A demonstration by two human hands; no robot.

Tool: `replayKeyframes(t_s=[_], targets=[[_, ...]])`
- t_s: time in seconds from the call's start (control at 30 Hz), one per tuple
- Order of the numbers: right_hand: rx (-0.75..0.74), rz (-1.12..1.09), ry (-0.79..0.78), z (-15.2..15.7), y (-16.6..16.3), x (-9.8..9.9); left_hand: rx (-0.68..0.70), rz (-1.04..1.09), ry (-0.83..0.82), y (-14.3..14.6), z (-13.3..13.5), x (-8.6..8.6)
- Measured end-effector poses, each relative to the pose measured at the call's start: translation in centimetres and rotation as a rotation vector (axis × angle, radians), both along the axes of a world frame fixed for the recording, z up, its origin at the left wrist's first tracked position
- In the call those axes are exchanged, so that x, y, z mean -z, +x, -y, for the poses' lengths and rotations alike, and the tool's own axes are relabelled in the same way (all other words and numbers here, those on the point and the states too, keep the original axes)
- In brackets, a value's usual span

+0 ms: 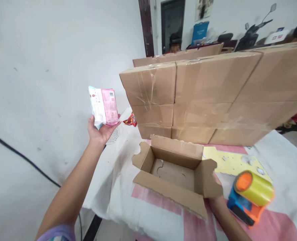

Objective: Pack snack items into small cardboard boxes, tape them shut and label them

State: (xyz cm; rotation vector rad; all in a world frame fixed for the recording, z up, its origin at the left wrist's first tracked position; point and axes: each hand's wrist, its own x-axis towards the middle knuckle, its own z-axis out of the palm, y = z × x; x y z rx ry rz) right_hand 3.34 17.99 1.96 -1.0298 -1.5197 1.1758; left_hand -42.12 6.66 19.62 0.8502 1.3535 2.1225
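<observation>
Loading step, I'd say: left hand (102,132) grips pink packet (103,107), far-left of open carton (175,170). Right hand (216,202) mostly hidden behind right flap, probably bracing it; grip unclear. Next move needs flap clearance.

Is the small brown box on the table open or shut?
Open: the small brown cardboard box has its flaps spread outward and its bare bottom shows, empty. The left hand holds a pink-and-white plastic packet outside it.

Pink-and-white packet (103,107), upright, raised at left, brown cardboard box (173,170), open, empty, flaps spread
</observation>
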Motion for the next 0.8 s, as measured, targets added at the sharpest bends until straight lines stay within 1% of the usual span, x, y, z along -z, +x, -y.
replayKeyframes(t_s=[0.07,0.13,0.2,0.27,0.33,0.37,0.47,0.53,0.6,0.63,0.7,0.8], targets=[[-0.023,-0.087,-0.033,0.4,0.5,0.5,0.043,-0.023,0.084,4.4,1.3,-2.1],[-0.05,-0.147,-0.06,0.5,0.6,0.7,0.075,-0.072,0.081,8.4,2.2,-3.7],[-0.061,-0.159,-0.071,0.5,0.5,0.6,0.138,-0.101,0.044,11.8,3.1,-4.5],[-0.059,-0.156,-0.063,0.6,0.5,0.3,0.188,-0.129,-0.003,14.0,3.9,-4.3],[-0.057,-0.156,-0.039,0.8,0.6,-0.1,0.218,-0.229,-0.033,15.1,4.6,-3.7],[-0.056,-0.159,-0.026,0.8,0.7,-0.3,0.234,-0.322,-0.037,15.3,4.8,-3.4],[-0.05,-0.173,-0.017,0.9,0.8,-0.8,0.29,-0.737,-0.083,15.5,5.3,-3.0],[-0.05,-0.179,-0.03,0.9,0.8,-0.9,0.315,-1.019,-0.187,15.8,5.2,-3.2],[-0.052,-0.186,-0.043,0.9,0.8,-1.0,0.37,-1.226,-0.294,16.6,4.7,-3.3],[-0.054,-0.19,-0.05,0.9,0.8,-1.0,0.417,-1.298,-0.325,17.1,4.2,-3.1],[-0.057,-0.199,-0.052,0.9,0.8,-1.2,0.532,-1.389,-0.358,18.1,2.9,-2.2],[-0.064,-0.211,-0.034,1.1,0.8,-1.4,0.663,-1.456,-0.4,18.9,0.1,0.1]])
